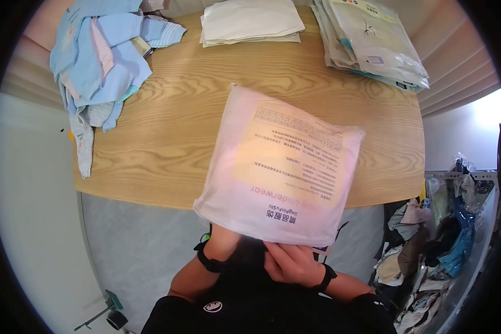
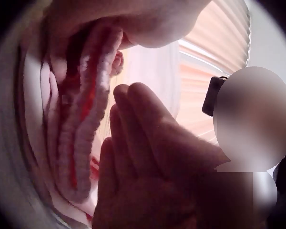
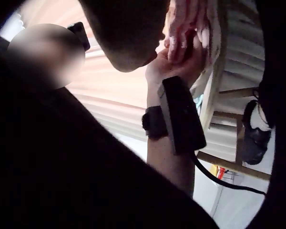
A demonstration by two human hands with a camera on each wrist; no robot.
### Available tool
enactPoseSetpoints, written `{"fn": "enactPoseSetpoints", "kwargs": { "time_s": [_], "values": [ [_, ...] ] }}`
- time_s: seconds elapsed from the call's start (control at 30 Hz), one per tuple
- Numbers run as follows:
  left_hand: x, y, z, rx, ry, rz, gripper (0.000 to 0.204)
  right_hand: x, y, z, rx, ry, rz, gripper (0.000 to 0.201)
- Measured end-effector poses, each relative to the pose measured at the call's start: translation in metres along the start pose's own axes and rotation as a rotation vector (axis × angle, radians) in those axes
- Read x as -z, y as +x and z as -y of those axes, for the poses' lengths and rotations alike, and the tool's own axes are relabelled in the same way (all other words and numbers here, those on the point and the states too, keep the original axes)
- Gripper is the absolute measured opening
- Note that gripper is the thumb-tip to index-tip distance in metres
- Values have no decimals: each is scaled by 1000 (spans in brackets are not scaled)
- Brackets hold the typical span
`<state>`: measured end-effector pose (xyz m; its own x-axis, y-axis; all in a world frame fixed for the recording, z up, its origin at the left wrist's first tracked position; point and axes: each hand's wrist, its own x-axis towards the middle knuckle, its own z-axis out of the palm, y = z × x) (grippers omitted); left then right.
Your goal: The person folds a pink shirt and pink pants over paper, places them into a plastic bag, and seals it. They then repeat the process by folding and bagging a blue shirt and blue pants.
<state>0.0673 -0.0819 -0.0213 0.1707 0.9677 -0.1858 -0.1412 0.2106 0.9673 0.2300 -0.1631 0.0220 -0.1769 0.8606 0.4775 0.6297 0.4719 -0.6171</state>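
A clear plastic garment bag (image 1: 295, 145), printed with dark characters and "Underwear", is tilted over the table's front edge. Folded pink clothing (image 2: 90, 114) with ribbed edges shows at its near side in the left wrist view. My left hand (image 1: 225, 242) is mostly beneath the bag; in the right wrist view the left hand (image 3: 174, 69) grips the folded clothing. At the bag's near edge is my right hand (image 1: 295, 264). Seen from the left wrist, the right hand (image 2: 143, 152) has its fingers extended together beside the fold.
Blue, pink and grey baby clothes (image 1: 103, 61) lie heaped at the table's (image 1: 167, 139) back left. White sheets (image 1: 250, 22) are at the back middle. Packed garment bags (image 1: 373, 39) are stacked back right. A rack of clothing (image 1: 440, 239) stands right of the table.
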Motion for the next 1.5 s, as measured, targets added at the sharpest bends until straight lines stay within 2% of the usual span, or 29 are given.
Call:
{"fn": "enactPoseSetpoints", "kwargs": {
  "time_s": [0.03, 0.1, 0.17, 0.23, 0.27, 0.3, 0.33, 0.37, 0.43, 0.47, 0.53, 0.57, 0.6, 0.63, 0.67, 0.73, 0.77, 0.8, 0.87, 0.9, 0.93, 1.0, 1.03, 1.1, 1.17, 1.23, 1.27, 1.33, 1.5],
  "values": [
    [3, 1, 5, -2, 0, -2, 33, -2, 8, 2, -69, -27, 26, 27],
    [8, 5, 12, -67, 163, 0, 33, -4, 27, 4, -55, -89, 37, 26],
    [8, 11, 2, -41, 144, 13, 35, 0, 47, 6, -47, -148, 52, 26],
    [4, 16, -12, -14, 125, 35, 37, 4, 65, 4, 347, -742, 346, 23],
    [0, 18, -19, 28, -110, 18, 38, -1, 71, 2, 344, -744, 346, 23],
    [-1, 19, -23, 71, -344, 0, 39, -10, 76, 0, 216, -574, 182, 23],
    [0, 20, -24, 74, -344, 1, 39, -17, 77, -3, 89, -402, 22, 22],
    [1, 22, -24, 90, -416, 8, 41, -21, 76, -7, 88, -403, 23, 22],
    [3, 21, -25, 106, -490, 17, 43, -26, 71, -16, 157, -675, 110, 25],
    [4, 17, -28, 137, -497, 5, 42, -28, 70, -20, 158, -677, 112, 25],
    [7, 6, -31, 171, -508, -6, 42, -31, 66, -28, 47, -414, 78, 16],
    [11, -1, -32, 61, -267, 103, 42, -33, 64, -31, 47, -417, 81, 16],
    [14, -9, -34, -47, -27, 209, 43, -35, 61, -34, -9, -263, 63, 18],
    [3, -18, -35, -71, -108, 77, 51, -37, 59, -36, -65, -108, 45, 20],
    [3, -21, -38, -67, -111, 76, 51, -37, 58, -37, -68, -110, 49, 20],
    [3, -25, -42, -515, 576, -92, 53, -39, 57, -39, -40, -188, 74, 23],
    [12, -27, -34, -666, 711, -147, 52, -39, 58, -40, -24, -226, 87, 24],
    [22, -26, -28, -663, 709, -151, 52, -40, 58, -40, -8, -264, 101, 26],
    [36, -27, -20, -903, 700, -145, 54, -41, 59, -42, 22, -336, 129, 29],
    [36, -19, -30, -934, 802, -186, 57, -41, 59, -42, 40, -371, 142, 30],
    [34, -10, -39, -933, 803, -195, 57, -42, 60, -43, 62, -407, 156, 32],
    [32, 8, -52, -776, 917, -255, 57, -43, 60, -44, 112, -481, 181, 35],
    [33, 16, -54, -778, 914, -265, 57, -44, 60, -45, 136, -520, 192, 37],
    [33, 29, -53, -625, 749, -172, 53, -46, 59, -48, 182, -602, 211, 41],
    [32, 31, -48, -632, 722, -174, 52, -54, 52, -59, 202, -647, 223, 43],
    [30, 34, -41, -638, 694, -174, 51, -75, 33, -88, 96, -729, 94, 58],
    [30, 34, -38, -627, 633, -196, 48, -82, 39, -96, 94, -733, 97, 58],
    [31, 35, -35, -614, 569, -222, 45, -97, 61, -109, 112, -127, -386, 64],
    [37, 42, -30, -567, 488, -285, 40, -105, 88, -111, 147, -124, -321, 62]
  ]
}}
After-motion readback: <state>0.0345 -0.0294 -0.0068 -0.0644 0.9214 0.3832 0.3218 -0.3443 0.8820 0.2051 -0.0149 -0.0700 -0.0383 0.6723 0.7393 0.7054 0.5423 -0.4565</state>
